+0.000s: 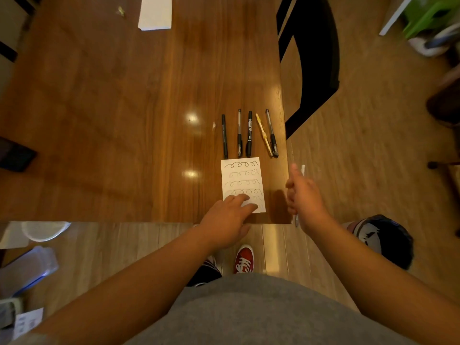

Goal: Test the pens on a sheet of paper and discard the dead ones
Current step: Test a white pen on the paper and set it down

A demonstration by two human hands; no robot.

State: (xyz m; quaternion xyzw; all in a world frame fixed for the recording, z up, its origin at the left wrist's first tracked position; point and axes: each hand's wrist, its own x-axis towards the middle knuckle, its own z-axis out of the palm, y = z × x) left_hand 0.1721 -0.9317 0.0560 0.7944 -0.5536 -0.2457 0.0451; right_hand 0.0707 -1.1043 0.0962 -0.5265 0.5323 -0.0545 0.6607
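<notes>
Wooden table (124, 108) carries the work. The sheet of paper (240, 175), looped with scribbles, lies just left of the right hand (302, 195), which curls round a pale pen (303, 169) out past the table's edge — a slack grip there would likely drop it to the floor. The left hand (229, 215) presses flat fingers on the lowest loops — fresh ink may smear. Five pens (249, 133) lie beyond.

Five pens (249, 133) lie side by side just above the sheet of paper (240, 176), which is looped with scribbles; my right hand (302, 195) grips a sixth, pale pen (303, 169) beside it
</notes>
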